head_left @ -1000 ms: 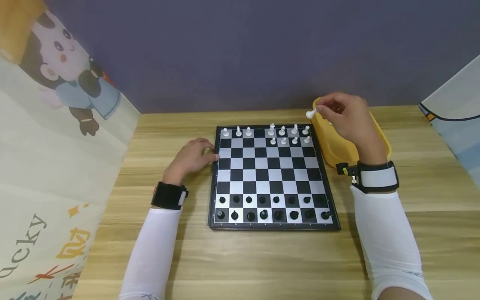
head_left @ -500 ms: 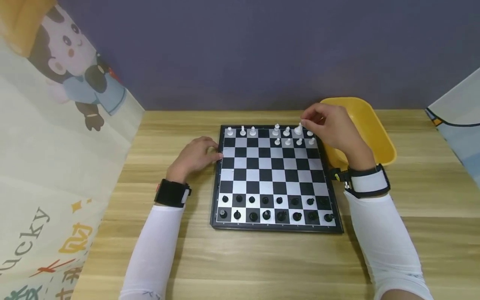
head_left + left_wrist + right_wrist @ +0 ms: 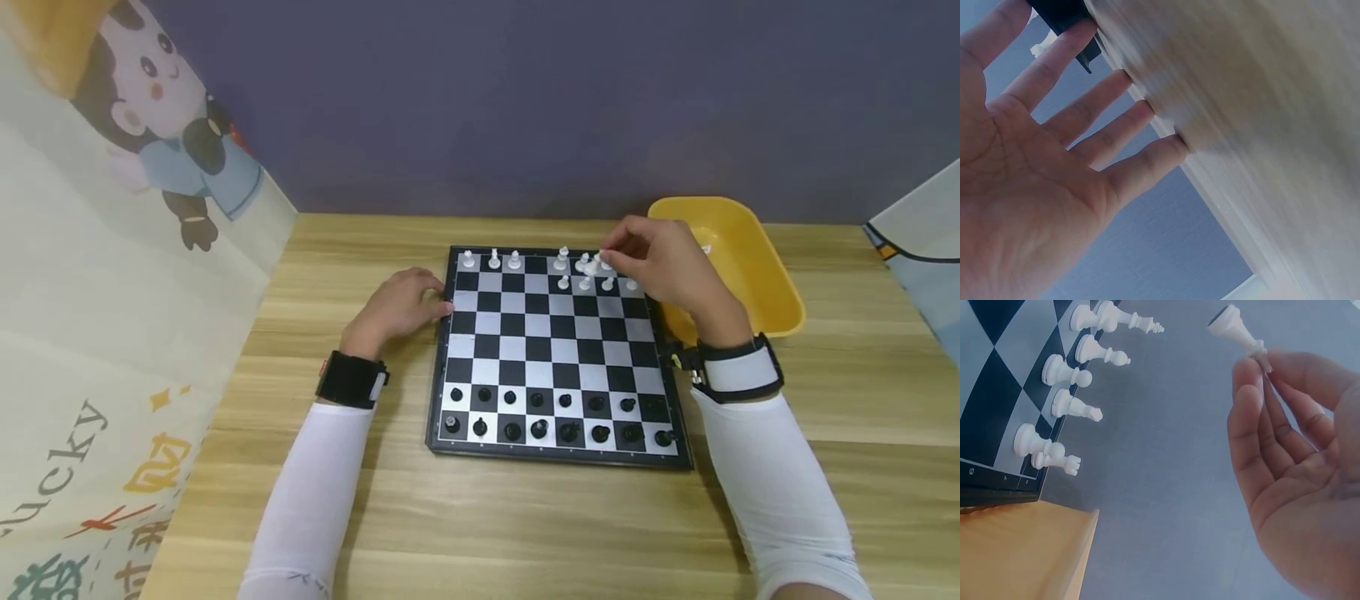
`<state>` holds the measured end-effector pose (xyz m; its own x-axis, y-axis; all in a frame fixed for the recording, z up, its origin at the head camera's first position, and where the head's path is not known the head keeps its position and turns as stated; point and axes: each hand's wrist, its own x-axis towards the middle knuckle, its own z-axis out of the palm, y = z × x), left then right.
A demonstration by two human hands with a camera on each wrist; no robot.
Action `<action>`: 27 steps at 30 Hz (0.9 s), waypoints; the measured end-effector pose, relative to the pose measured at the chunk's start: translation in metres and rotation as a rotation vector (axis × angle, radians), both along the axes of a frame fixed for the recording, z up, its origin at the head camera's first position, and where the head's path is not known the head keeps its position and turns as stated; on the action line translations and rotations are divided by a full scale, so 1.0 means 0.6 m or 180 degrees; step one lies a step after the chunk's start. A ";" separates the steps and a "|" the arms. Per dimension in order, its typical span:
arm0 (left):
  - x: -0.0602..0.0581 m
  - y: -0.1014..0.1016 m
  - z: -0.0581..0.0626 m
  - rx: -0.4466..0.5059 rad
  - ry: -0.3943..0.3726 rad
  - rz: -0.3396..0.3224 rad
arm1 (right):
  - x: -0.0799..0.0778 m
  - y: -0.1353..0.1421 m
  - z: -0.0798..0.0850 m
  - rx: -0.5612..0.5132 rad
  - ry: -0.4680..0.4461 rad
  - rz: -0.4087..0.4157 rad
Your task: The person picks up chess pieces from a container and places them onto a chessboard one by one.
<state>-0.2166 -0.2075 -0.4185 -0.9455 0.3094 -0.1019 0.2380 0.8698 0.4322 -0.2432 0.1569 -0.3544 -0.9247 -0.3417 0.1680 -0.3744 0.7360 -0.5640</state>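
Note:
My right hand [image 3: 671, 262] pinches a white chess piece [image 3: 1235, 328] by its top between thumb and fingers. The piece tilts, its dark base facing away from the hand; its top is hidden by the fingertips. In the head view it overlaps the white pieces at the far right of the chessboard [image 3: 557, 457]. A white king [image 3: 1138, 322], bishop [image 3: 1102, 350], knight [image 3: 1075, 407] and rook [image 3: 1063, 461] stand there, with pawns in front. My left hand [image 3: 399, 307] rests beside the board's left edge, fingers spread and fingertips on the tabletop [image 3: 1241, 94].
A yellow tray [image 3: 783, 292] sits against the board's right side, a small white item [image 3: 706, 248] inside it. Two rows of black pieces [image 3: 539, 428] line the near side. Three white pieces [image 3: 494, 260] stand at far left. A dark wall [image 3: 480, 108] rises behind the table.
My right hand has carried the white chess piece left from above the yellow tray to over the board's far row. My left hand stays beside the board; the head view has shifted slightly.

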 end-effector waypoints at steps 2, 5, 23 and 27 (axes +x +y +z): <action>0.000 -0.001 0.000 -0.0017 -0.0013 0.0011 | 0.001 -0.003 -0.004 -0.0021 0.0030 0.0068; 0.001 -0.003 0.001 -0.0025 -0.0018 0.0034 | 0.003 -0.009 -0.007 -0.0012 0.0069 0.0155; -0.003 0.004 0.001 -0.0002 -0.0031 0.0032 | -0.001 -0.035 0.014 0.0301 0.0222 0.0420; -0.005 0.006 -0.002 -0.0002 -0.0042 0.0021 | -0.015 -0.041 0.018 0.0427 0.0274 0.0556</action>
<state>-0.2196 -0.2042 -0.4197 -0.9461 0.3029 -0.1145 0.2265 0.8717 0.4346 -0.2521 0.1323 -0.3436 -0.8337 -0.5199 0.1860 -0.5452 0.7220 -0.4260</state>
